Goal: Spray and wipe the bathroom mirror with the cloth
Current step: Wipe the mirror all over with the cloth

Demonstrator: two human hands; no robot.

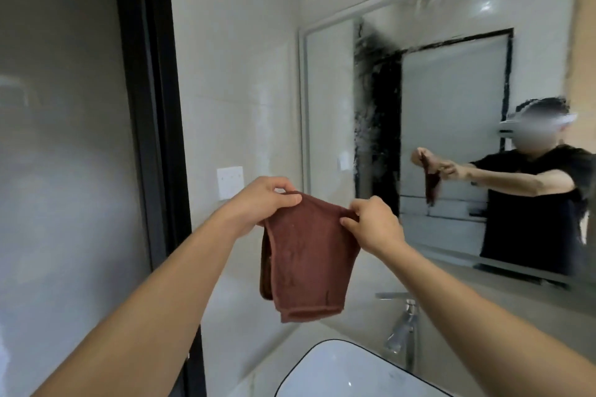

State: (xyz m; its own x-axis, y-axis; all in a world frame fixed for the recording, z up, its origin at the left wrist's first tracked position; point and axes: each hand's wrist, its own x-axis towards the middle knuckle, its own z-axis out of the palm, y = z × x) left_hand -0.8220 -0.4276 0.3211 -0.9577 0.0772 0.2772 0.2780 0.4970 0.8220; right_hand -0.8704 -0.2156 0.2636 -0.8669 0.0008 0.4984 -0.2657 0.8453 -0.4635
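Left hand point(263, 201) and right hand point(371, 222) each pinch the cloth's point(309, 255) top corners; it hangs folded below both grips, before the mirror point(451, 74).

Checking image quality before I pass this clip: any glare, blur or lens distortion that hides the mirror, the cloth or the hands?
Head view: wide-angle bending bows the black door frame and the framed wall mirror; glare spots sit on the tiles above it; the mirror's streaky haze smears the reflection; the folded brown terry cloth, left hand and right hand are evenly lit and readable.
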